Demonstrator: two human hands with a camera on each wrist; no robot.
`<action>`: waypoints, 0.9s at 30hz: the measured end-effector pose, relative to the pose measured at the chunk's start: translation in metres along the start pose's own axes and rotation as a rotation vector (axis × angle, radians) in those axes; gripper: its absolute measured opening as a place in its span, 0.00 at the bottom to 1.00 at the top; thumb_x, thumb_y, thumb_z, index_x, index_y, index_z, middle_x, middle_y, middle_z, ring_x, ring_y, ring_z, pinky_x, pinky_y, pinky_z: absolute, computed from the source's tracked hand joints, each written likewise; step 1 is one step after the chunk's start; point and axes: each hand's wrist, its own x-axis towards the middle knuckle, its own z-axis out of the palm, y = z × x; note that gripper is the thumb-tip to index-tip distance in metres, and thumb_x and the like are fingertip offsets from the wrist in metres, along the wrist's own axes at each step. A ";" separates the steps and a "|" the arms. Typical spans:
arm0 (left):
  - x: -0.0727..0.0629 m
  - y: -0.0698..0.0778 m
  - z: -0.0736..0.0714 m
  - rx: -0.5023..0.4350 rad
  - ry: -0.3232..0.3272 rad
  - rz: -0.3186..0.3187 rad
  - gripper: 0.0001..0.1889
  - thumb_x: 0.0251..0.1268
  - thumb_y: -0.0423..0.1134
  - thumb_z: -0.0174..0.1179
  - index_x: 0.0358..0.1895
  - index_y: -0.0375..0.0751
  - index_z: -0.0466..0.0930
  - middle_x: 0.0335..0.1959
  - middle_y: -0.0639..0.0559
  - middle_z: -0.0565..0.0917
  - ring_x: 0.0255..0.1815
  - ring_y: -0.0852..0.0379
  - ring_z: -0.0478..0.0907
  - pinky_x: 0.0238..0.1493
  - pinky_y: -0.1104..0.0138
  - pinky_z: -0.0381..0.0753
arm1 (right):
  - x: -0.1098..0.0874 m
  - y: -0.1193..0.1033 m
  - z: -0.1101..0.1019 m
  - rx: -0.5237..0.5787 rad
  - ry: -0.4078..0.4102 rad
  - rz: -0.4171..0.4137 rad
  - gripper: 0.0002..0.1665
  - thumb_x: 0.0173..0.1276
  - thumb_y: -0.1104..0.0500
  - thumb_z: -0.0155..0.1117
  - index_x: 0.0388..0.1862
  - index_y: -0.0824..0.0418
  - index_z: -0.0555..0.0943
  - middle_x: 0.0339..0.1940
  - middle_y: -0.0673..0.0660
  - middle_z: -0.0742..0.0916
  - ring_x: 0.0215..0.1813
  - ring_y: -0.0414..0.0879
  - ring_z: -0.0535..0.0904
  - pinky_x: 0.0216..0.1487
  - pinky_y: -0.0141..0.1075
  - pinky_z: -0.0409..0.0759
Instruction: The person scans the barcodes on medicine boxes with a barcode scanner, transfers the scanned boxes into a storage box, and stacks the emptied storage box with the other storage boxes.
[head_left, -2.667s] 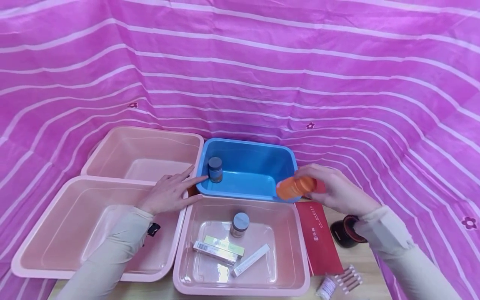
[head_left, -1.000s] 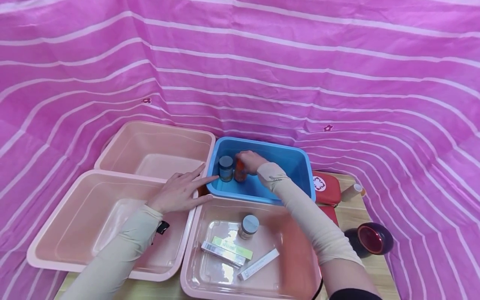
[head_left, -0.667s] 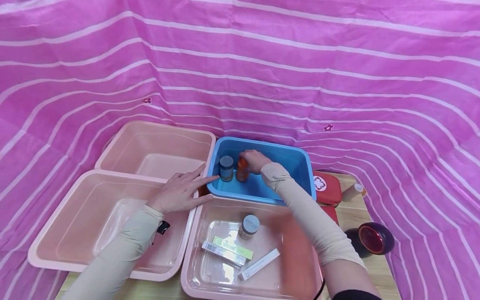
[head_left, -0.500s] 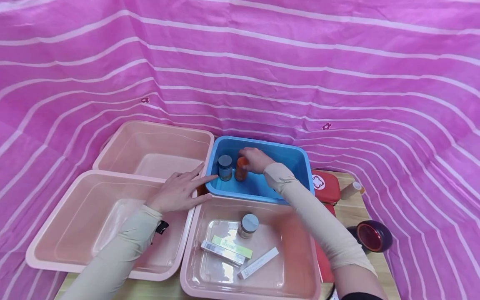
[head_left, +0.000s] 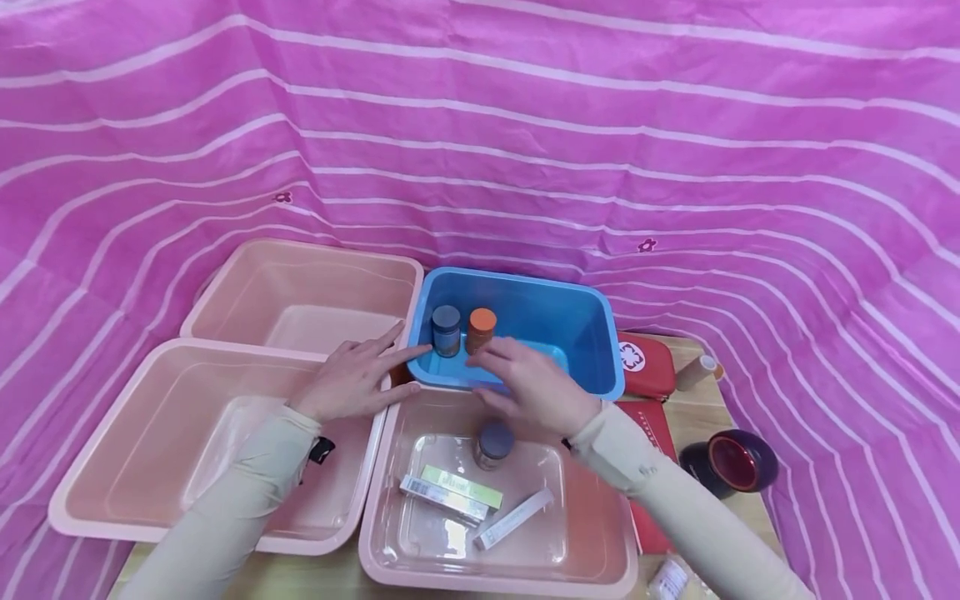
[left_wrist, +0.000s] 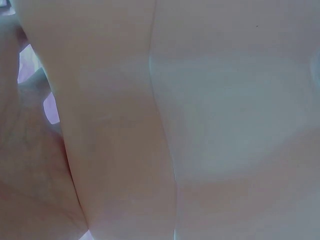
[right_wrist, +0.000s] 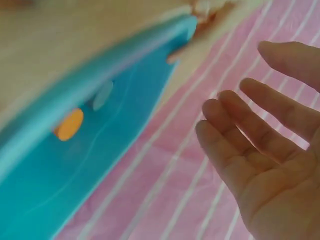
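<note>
An orange-capped bottle (head_left: 481, 330) stands upright in the blue bin (head_left: 600, 333), beside a dark-lidded jar (head_left: 446, 332) at the bin's left end. My right hand (head_left: 528, 385) hangs over the bin's front edge with nothing in it; its fingers are spread and loosely bent in the right wrist view. My left hand (head_left: 352, 379) lies with straight fingers across the rims where the bins meet, one fingertip at the blue bin's left rim. Below the right hand, another dark-lidded jar (head_left: 494, 445) stands in the front pink bin (head_left: 375, 533).
That pink bin also holds a green box (head_left: 461, 487) and two white boxes, one of them here (head_left: 513, 518). More pink bins (head_left: 187, 346) stand at left. On the right are a red zip case (head_left: 651, 367), a red folder (head_left: 647, 425), a dark cup (head_left: 735, 461) and a small bottle (head_left: 669, 577).
My right hand has carried the orange bottle into the blue bin, stood it beside the jar, let go and drawn back toward the front pink bin. The left hand has stayed at the rims.
</note>
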 end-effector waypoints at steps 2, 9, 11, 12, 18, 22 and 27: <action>0.000 0.000 -0.001 -0.006 -0.004 -0.009 0.37 0.68 0.71 0.56 0.78 0.70 0.63 0.83 0.40 0.58 0.76 0.34 0.68 0.68 0.38 0.69 | -0.012 -0.006 0.002 -0.016 -0.041 0.002 0.24 0.65 0.55 0.77 0.59 0.59 0.84 0.52 0.55 0.87 0.55 0.46 0.84 0.55 0.38 0.86; 0.001 0.001 -0.003 -0.014 -0.019 -0.023 0.37 0.68 0.70 0.56 0.79 0.70 0.63 0.83 0.40 0.56 0.76 0.33 0.67 0.70 0.38 0.67 | -0.045 -0.011 0.033 -0.073 -0.179 0.043 0.24 0.61 0.54 0.80 0.55 0.59 0.85 0.48 0.55 0.86 0.51 0.46 0.85 0.53 0.40 0.87; 0.001 0.001 -0.002 -0.013 -0.022 -0.020 0.37 0.68 0.69 0.57 0.79 0.70 0.63 0.83 0.41 0.56 0.76 0.33 0.66 0.70 0.37 0.67 | -0.050 -0.011 0.047 -0.114 -0.209 0.061 0.25 0.60 0.54 0.81 0.55 0.58 0.85 0.47 0.55 0.87 0.51 0.46 0.86 0.53 0.40 0.87; 0.001 0.001 -0.002 -0.013 -0.023 -0.021 0.37 0.68 0.69 0.57 0.79 0.70 0.63 0.83 0.41 0.56 0.76 0.33 0.66 0.70 0.38 0.67 | -0.052 -0.010 0.054 -0.148 -0.225 0.071 0.25 0.60 0.53 0.81 0.55 0.57 0.85 0.47 0.54 0.87 0.51 0.46 0.86 0.53 0.40 0.87; 0.001 0.001 -0.001 -0.011 -0.032 -0.029 0.37 0.68 0.70 0.56 0.78 0.71 0.63 0.84 0.42 0.56 0.77 0.34 0.66 0.71 0.38 0.67 | -0.053 -0.006 0.083 -0.332 -0.263 0.111 0.31 0.59 0.55 0.81 0.61 0.54 0.82 0.51 0.53 0.86 0.55 0.47 0.85 0.58 0.41 0.86; 0.001 0.002 -0.002 -0.015 -0.034 -0.030 0.36 0.68 0.69 0.57 0.78 0.70 0.64 0.84 0.42 0.56 0.77 0.33 0.66 0.71 0.38 0.67 | -0.046 -0.007 0.092 -0.335 -0.276 0.126 0.27 0.61 0.57 0.79 0.60 0.53 0.82 0.50 0.53 0.84 0.54 0.46 0.84 0.58 0.40 0.86; 0.000 0.002 -0.002 -0.014 -0.037 -0.034 0.36 0.69 0.69 0.56 0.79 0.70 0.63 0.84 0.41 0.56 0.77 0.33 0.66 0.71 0.37 0.66 | -0.042 -0.007 0.103 -0.379 -0.345 0.106 0.22 0.61 0.58 0.79 0.55 0.53 0.85 0.46 0.52 0.85 0.51 0.44 0.84 0.54 0.35 0.87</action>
